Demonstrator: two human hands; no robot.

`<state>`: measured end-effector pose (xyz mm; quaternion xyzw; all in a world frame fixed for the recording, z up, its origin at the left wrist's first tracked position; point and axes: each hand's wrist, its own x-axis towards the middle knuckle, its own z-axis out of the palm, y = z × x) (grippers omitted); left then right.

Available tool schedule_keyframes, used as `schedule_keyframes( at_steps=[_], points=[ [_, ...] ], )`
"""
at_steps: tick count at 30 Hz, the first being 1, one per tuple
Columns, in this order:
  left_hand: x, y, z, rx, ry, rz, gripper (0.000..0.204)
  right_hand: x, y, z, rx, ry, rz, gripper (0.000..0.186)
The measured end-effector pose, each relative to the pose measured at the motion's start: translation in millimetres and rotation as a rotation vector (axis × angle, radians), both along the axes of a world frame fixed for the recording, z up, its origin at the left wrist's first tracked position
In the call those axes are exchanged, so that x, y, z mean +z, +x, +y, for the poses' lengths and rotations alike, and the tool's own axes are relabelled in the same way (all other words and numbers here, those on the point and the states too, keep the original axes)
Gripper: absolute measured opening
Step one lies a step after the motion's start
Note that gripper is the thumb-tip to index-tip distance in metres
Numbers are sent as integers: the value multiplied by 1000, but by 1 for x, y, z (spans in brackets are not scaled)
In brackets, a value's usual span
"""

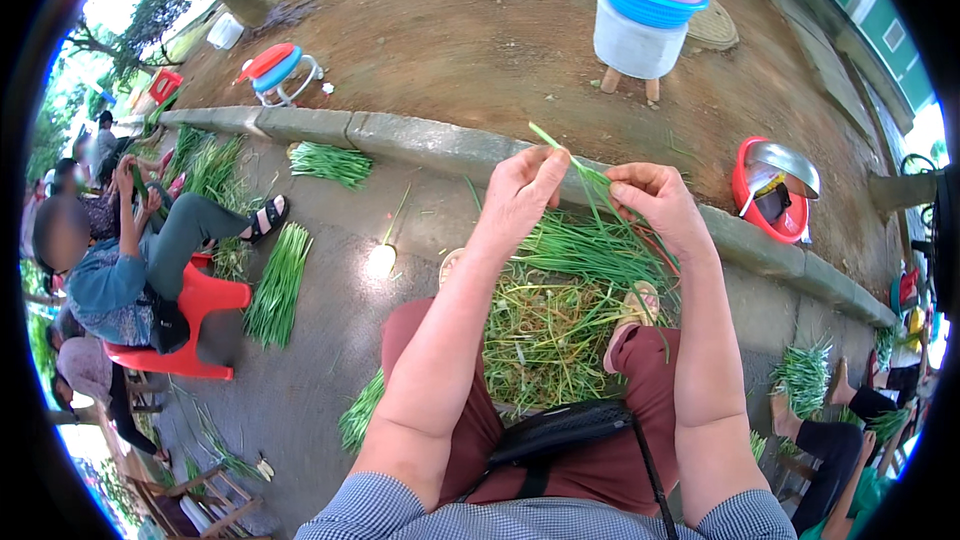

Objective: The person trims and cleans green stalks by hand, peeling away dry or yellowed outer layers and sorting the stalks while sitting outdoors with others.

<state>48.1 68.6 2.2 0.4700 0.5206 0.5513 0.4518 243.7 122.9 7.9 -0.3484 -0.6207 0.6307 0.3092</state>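
Up in front of me, a few garlic chives point(594, 178) stretch between my two hands. My left hand point(526, 185) pinches their pale end between thumb and fingers, and the tip sticks out past it. My right hand point(656, 202) is closed on the green leaves, some of which hang down below it. Under my hands lies a pile of green chives point(575, 248) against the curb. Closer to me, between my feet, spreads a heap of yellowed trimmings point(540, 340).
A concrete curb point(430, 140) crosses ahead. Beyond it stand a blue and purple basin stack point(655, 2) and a red basin point(752, 202) with a metal lid. Chive bundles point(278, 285) lie leftward, near a person on a red stool point(212, 305). A black bag point(560, 432) rests on my lap.
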Motion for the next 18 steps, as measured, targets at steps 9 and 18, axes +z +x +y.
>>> schedule_keyframes(
  at_steps=[9, 18],
  points=[
    [-5, 4, -1, -51, 0, -389, 15, 3, -21, -16, 52, 86, -32, 35],
    [-6, 0, 0, 187, 9, -496, 12, 3, -31, -15, 106, 136, -242, 35]
  ],
)
